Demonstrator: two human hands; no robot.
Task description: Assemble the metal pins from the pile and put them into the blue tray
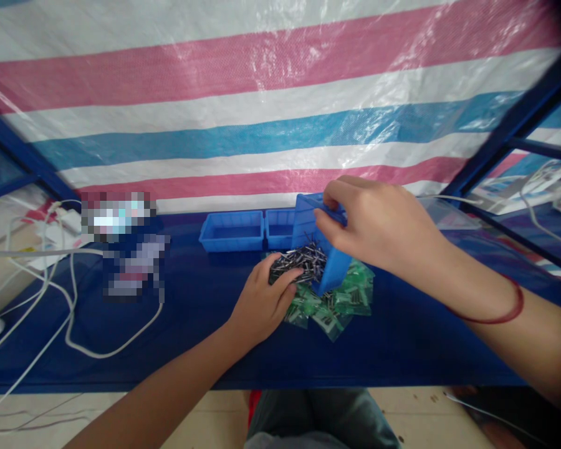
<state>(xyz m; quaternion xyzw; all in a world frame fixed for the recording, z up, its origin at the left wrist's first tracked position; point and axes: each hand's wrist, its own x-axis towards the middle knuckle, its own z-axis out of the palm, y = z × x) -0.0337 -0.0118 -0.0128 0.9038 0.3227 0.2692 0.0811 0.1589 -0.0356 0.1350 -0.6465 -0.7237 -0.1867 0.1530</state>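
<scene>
My right hand [359, 215] grips the upper rim of a blue plastic bin [339, 268], which is tipped steeply on its side. At the bin's mouth lies a heap of thin dark metal pieces [303, 262], screws or nails; I cannot tell which. My left hand [264, 302] is cupped along the heap's near left side, fingers apart and touching the pieces. Beneath and beside the heap are several small clear bags with green parts [330, 318], some with dark metal pieces inside. The bin hides part of the heap.
Behind the heap, a blue bin [231, 234] and a second one [278, 227], partly hidden, stand side by side on the blue table [191, 337]. White cables [70, 299] and blurred-out items sit at left. A striped sheet [262, 75] hangs behind.
</scene>
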